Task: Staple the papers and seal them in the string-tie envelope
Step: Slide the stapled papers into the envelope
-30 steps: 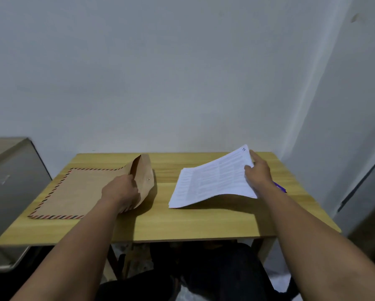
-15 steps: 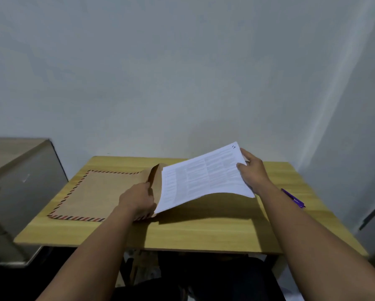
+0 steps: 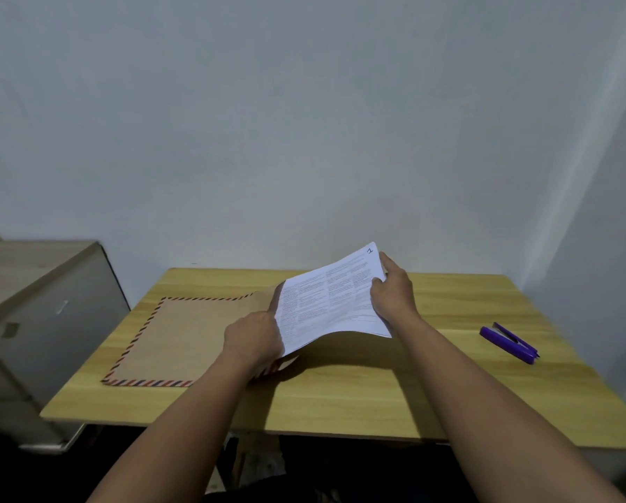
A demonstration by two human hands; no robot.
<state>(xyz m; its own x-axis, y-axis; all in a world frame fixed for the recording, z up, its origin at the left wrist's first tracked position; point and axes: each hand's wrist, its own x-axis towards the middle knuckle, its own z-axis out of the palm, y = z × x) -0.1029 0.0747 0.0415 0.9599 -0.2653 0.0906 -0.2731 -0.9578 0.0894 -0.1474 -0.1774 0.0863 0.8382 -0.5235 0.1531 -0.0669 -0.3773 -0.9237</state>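
I log 1 sheaf of papers [image 3: 331,303] pinched at its right edge by my right hand [image 3: 394,294], its left edge at the envelope [image 3: 184,339] mouth, which my left hand [image 3: 253,337] grips. Stapler [image 3: 509,342] far right on table [image 3: 376,401].

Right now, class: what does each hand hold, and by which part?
The right hand grips the papers by their right edge; the left hand holds the envelope at its open end.

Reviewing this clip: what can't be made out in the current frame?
Head view only:
- Staple in the papers: too small.
- Envelope mouth and string tie: behind the left hand and papers.
- How far the papers are in: hidden likewise.
- Print: too small.
- Right hand fingers: behind the papers.
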